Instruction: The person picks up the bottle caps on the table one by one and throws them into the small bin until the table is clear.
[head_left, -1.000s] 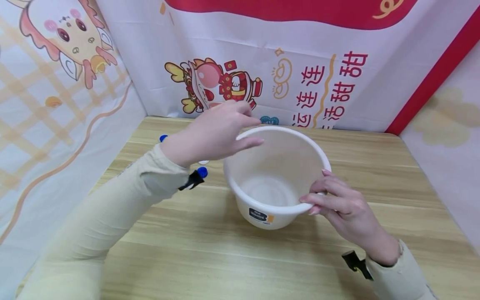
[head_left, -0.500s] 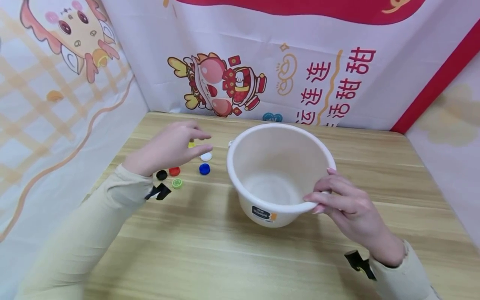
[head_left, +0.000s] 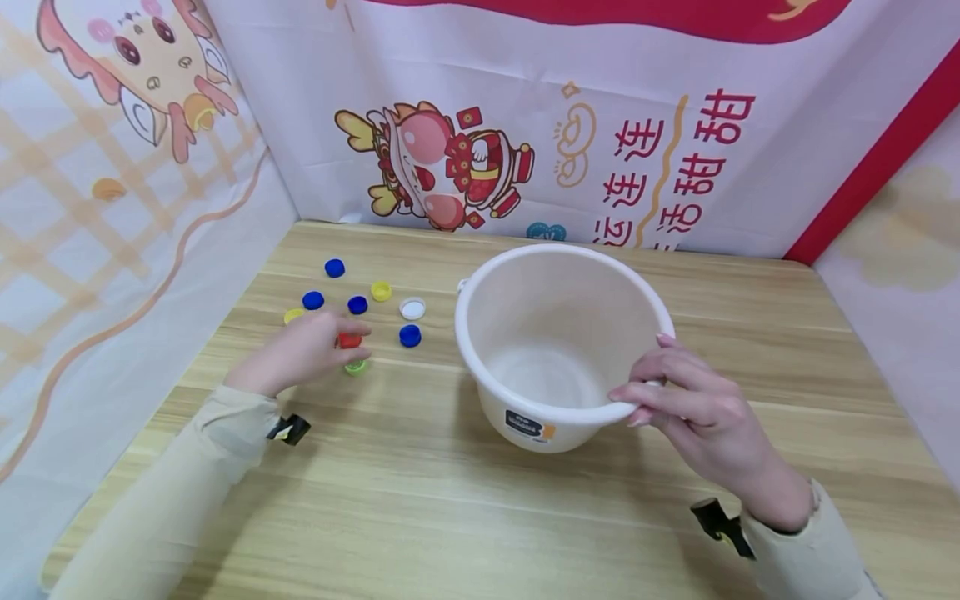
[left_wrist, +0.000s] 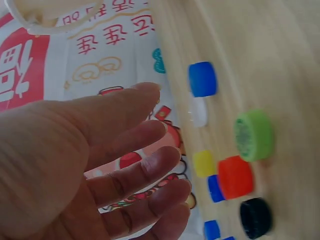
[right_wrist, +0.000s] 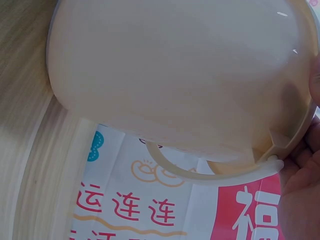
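My left hand (head_left: 300, 350) hovers over a group of bottle caps on the wooden table, its fingers loosely spread and nothing between them. Nearest to it lie a red cap (head_left: 349, 340) and a green cap (head_left: 356, 367). A black cap (left_wrist: 256, 218) shows in the left wrist view but is hidden under the hand from the head. At the right, my right hand (head_left: 693, 408) grips the rim of a white plastic bucket (head_left: 555, 308), thumb and fingers on either side. The bucket stands tilted towards me, and nothing is visible inside it.
Several blue caps (head_left: 334, 267), a yellow cap (head_left: 382, 291) and a white cap (head_left: 412, 309) lie between the left hand and the bucket or behind the hand. A second yellow cap (head_left: 294, 316) is partly covered. Printed cloth (head_left: 300, 100) walls in the wooden table (head_left: 420, 500).
My left hand has moved left and towards me, from over the bucket's left rim to above the caps, uncovering several of them. The right hand keeps hold of the bucket.
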